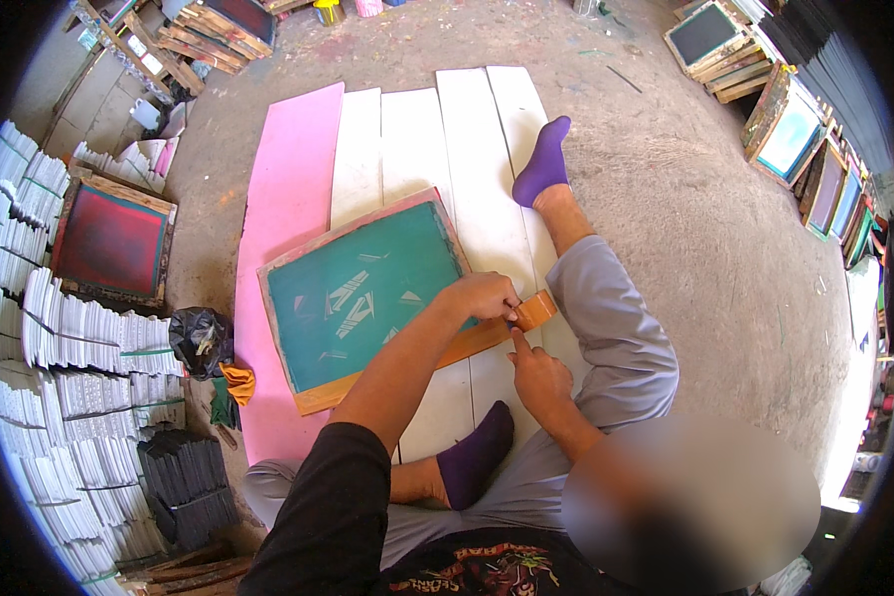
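A silk-screen frame (372,288) with a teal mesh and pale leaf-like marks lies tilted on the boards. Brown tape (432,343) runs along its near edge. A loose curled part of the tape (537,310) sticks out past the near right corner. My left hand (487,297) is closed at that corner, its fingertips against the tape. A small dark blue thing shows below them, too small to name. My right hand (543,380) is just nearer to me, index finger stretched toward the tape and the other fingers partly bent.
White boards (412,139) and a pink board (290,164) lie under the frame, between my legs in purple socks (543,164). At left are bundled white stacks (89,328), a red screen (112,241) and a black bag (201,340). More screens (787,124) lean at right.
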Demonstrator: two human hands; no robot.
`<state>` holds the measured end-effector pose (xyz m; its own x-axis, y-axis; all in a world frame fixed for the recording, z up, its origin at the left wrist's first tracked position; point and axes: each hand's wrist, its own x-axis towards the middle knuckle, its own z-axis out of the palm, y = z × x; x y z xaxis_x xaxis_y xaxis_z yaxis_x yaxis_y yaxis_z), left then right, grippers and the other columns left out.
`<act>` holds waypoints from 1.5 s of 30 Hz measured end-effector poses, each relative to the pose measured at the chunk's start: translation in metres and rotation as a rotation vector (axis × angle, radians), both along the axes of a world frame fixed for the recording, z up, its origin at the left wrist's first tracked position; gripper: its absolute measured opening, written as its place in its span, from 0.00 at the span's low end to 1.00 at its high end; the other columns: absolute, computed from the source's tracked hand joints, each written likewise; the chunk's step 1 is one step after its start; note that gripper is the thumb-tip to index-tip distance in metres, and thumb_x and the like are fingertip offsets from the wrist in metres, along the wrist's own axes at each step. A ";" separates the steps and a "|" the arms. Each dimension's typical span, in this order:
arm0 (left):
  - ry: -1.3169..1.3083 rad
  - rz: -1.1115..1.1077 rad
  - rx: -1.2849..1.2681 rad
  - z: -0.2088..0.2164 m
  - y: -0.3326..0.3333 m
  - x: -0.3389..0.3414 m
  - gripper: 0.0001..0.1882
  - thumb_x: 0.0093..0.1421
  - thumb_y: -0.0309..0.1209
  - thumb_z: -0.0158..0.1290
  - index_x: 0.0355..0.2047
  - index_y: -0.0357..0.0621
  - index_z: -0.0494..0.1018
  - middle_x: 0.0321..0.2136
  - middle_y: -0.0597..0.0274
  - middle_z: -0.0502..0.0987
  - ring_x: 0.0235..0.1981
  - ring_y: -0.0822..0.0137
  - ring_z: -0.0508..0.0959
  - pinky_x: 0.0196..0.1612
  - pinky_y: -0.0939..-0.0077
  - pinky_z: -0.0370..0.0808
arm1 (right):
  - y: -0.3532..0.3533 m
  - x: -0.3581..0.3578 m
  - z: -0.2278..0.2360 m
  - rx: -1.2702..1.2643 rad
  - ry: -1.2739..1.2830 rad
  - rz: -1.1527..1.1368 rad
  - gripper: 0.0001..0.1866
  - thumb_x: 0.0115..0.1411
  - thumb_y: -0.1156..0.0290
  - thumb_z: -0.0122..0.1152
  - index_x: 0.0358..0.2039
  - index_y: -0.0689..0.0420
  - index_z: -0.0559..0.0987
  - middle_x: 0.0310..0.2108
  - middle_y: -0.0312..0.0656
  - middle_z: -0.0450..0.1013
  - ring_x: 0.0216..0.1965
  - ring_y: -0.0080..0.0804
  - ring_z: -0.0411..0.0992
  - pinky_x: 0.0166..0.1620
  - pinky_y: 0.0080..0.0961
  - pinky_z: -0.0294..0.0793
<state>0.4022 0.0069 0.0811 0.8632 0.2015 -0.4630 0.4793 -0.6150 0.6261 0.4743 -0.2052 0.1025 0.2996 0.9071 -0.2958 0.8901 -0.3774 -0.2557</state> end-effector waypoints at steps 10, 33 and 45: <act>0.011 -0.032 0.039 -0.003 0.001 0.001 0.12 0.59 0.40 0.62 0.42 0.56 0.84 0.32 0.56 0.84 0.36 0.55 0.84 0.38 0.59 0.77 | 0.004 -0.002 -0.007 -0.048 -0.001 -0.001 0.25 0.70 0.55 0.52 0.65 0.45 0.69 0.32 0.47 0.79 0.31 0.51 0.81 0.34 0.49 0.79; -0.100 0.078 -0.104 -0.004 0.023 0.019 0.11 0.59 0.37 0.63 0.40 0.47 0.83 0.29 0.55 0.82 0.29 0.57 0.84 0.35 0.60 0.79 | -0.020 0.016 0.014 -0.289 0.093 0.023 0.27 0.71 0.56 0.50 0.68 0.46 0.66 0.38 0.51 0.80 0.38 0.51 0.81 0.39 0.50 0.81; -0.098 0.019 0.959 0.000 0.040 0.052 0.08 0.55 0.33 0.60 0.34 0.48 0.85 0.42 0.59 0.80 0.49 0.57 0.77 0.51 0.58 0.71 | -0.012 0.010 -0.031 0.218 -0.143 -0.094 0.26 0.67 0.58 0.57 0.60 0.60 0.69 0.41 0.45 0.71 0.39 0.41 0.75 0.31 0.37 0.83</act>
